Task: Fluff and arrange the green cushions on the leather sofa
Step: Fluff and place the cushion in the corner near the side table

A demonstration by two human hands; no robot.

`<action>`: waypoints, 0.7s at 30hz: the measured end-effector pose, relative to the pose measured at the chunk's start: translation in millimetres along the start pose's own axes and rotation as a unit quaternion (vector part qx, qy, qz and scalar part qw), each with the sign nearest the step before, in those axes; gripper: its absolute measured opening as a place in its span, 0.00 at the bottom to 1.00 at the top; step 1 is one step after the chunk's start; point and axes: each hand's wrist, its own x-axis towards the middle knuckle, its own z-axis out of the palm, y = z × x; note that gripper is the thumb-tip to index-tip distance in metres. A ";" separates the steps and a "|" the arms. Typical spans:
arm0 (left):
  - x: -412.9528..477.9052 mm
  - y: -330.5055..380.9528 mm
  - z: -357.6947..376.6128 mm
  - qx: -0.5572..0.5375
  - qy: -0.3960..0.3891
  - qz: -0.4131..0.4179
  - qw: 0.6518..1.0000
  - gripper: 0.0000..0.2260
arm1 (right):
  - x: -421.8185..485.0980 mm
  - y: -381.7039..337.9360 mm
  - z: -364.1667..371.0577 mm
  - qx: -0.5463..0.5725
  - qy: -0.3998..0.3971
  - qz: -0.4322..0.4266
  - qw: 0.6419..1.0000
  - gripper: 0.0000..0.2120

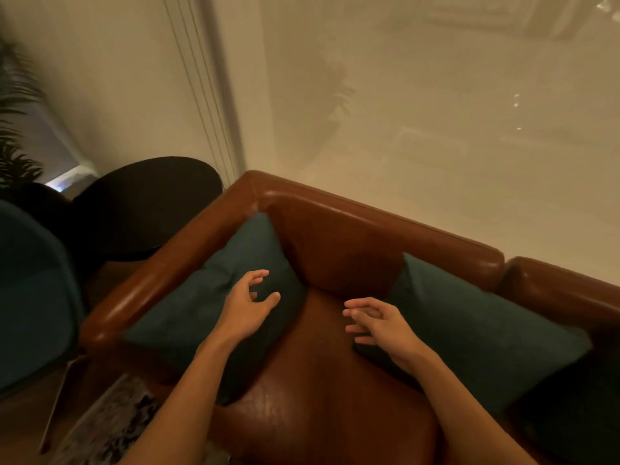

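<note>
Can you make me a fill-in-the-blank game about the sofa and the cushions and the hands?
1. The sofa is made of brown ____.
2. The number of green cushions on the sofa seat is ____.
3. The left hand is over the left cushion, which leans on the sofa's ____.
4. The right hand has its fingers spread ____, near the right cushion.

Missing words: leather; two; armrest; open
</note>
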 end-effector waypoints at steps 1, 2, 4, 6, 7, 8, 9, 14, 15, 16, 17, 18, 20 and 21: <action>7.9 -6.3 -11.5 0.004 0.002 -0.001 1.000 0.23 | 6.8 -4.1 13.3 0.004 -0.008 0.003 1.000 0.09; 17.2 -12.5 -23.4 0.009 0.004 -0.002 1.000 0.24 | 14.2 -8.9 26.8 0.012 -0.014 0.006 1.000 0.09; 37.9 -24.8 -47.4 0.022 0.010 -0.007 1.000 0.26 | 29.2 -19.9 55.7 0.024 -0.016 0.014 0.999 0.10; 59.9 -39.4 -72.5 0.055 0.016 -0.002 0.998 0.27 | 45.1 -31.4 87.9 0.023 -0.014 0.022 0.999 0.10; 70.4 -47.1 -85.1 0.079 0.018 0.004 0.997 0.28 | 52.7 -37.3 104.6 0.022 -0.011 0.026 0.999 0.10; 80.7 -55.1 -97.6 0.102 0.019 0.007 0.995 0.29 | 59.9 -43.0 121.1 0.022 -0.009 0.031 0.999 0.10; 90.7 -63.1 -108.8 0.122 0.016 0.008 0.992 0.30 | 67.5 -47.9 136.9 0.023 -0.008 0.036 0.999 0.11; 141.0 -94.9 -134.6 0.194 -0.042 -0.006 0.980 0.40 | 97.8 -57.9 195.1 0.045 0.005 0.061 0.997 0.13; 149.4 -98.2 -133.1 0.208 -0.062 -0.007 0.976 0.42 | 101.1 -56.5 201.7 0.055 0.013 0.070 0.996 0.13; 156.9 -100.6 -130.2 0.225 -0.082 -0.008 0.971 0.45 | 103.3 -54.9 207.4 0.067 0.019 0.081 0.994 0.12; 163.4 -102.6 -126.1 0.240 -0.102 -0.013 0.965 0.48 | 104.2 -52.5 212.0 0.079 0.024 0.094 0.992 0.12; 168.9 -103.8 -121.6 0.252 -0.119 -0.019 0.960 0.51 | 102.9 -49.5 215.3 0.089 0.027 0.106 0.990 0.12; 178.7 -105.4 -112.4 0.266 -0.145 -0.042 0.952 0.56 | 97.9 -43.1 218.9 0.099 0.032 0.118 0.988 0.12; 183.9 -106.5 -108.0 0.269 -0.152 -0.056 0.950 0.57 | 95.1 -40.6 218.8 0.100 0.035 0.121 0.987 0.12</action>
